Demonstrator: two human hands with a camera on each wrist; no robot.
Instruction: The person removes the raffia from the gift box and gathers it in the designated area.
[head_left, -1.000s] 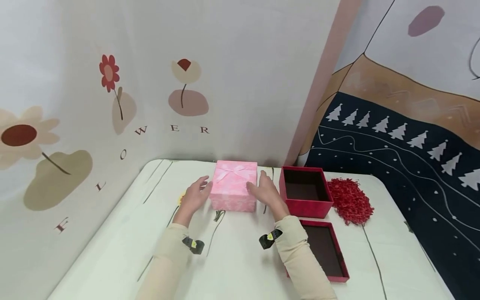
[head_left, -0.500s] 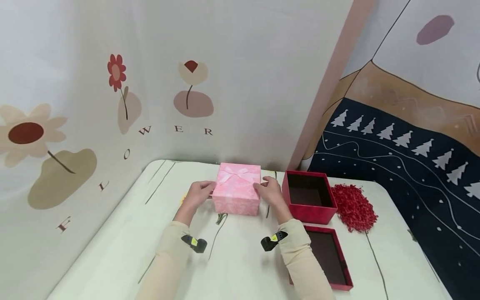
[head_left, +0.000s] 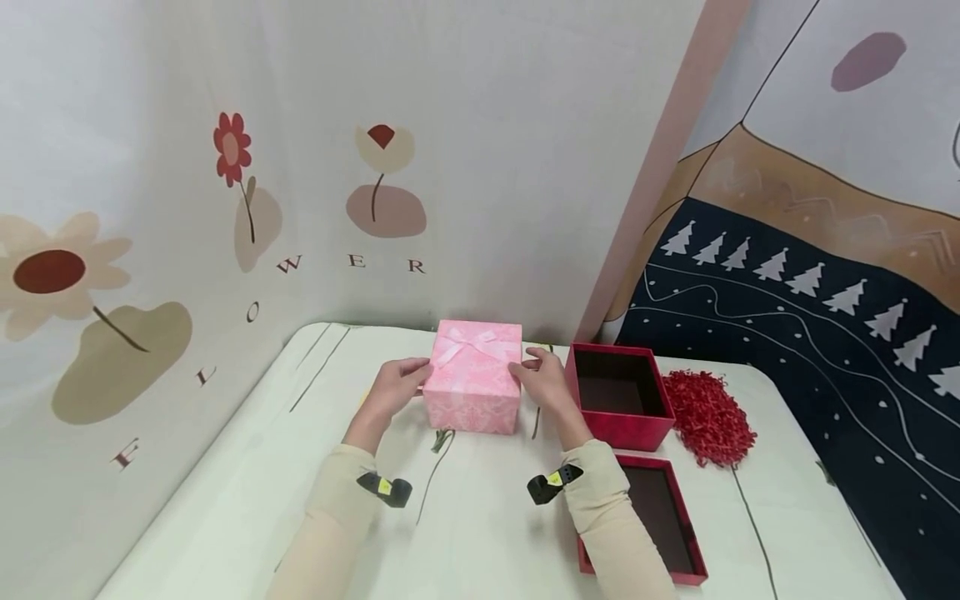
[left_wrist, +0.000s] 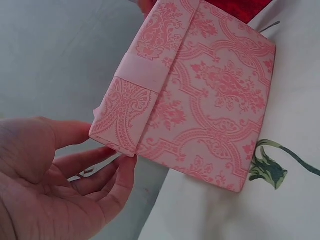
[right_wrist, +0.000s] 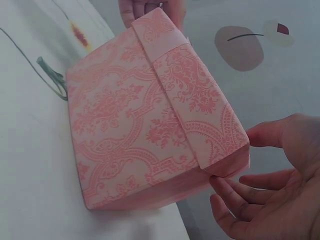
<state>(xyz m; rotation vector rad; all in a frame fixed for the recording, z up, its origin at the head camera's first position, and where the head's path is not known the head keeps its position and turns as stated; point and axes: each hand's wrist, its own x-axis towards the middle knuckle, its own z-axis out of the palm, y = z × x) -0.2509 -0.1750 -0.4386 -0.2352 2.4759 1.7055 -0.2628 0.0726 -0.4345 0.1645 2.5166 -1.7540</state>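
**Both hands lifting at the lid of the pink box**

While the pink gift box (head_left: 472, 377) is sitting near the far edge of the table (head_left: 225, 508), roughly midway along it, both hands are working at its lid (head_left: 477, 354). The step in hand looks like taking the lid off: it is not yet clearly free of the base. The next move would seem to call for an even upward pull from both sides, so the lid rises level and does not jam.

The left hand (head_left: 395, 387) is reaching in from the box's left side, fingertips (left_wrist: 125, 167) hooking under the lid's lower corner, thumb spread above. The right hand (head_left: 542, 379) is mirroring it on the right side, fingertips (right_wrist: 222, 187) pressing up at the lid's rim, fingers lightly curled and narrow.

Just to the right, an open red box (head_left: 618, 396) is standing, with red paper shred (head_left: 708, 412) beyond it toward the right edge and a red lid (head_left: 652, 517) lying near the front edge.
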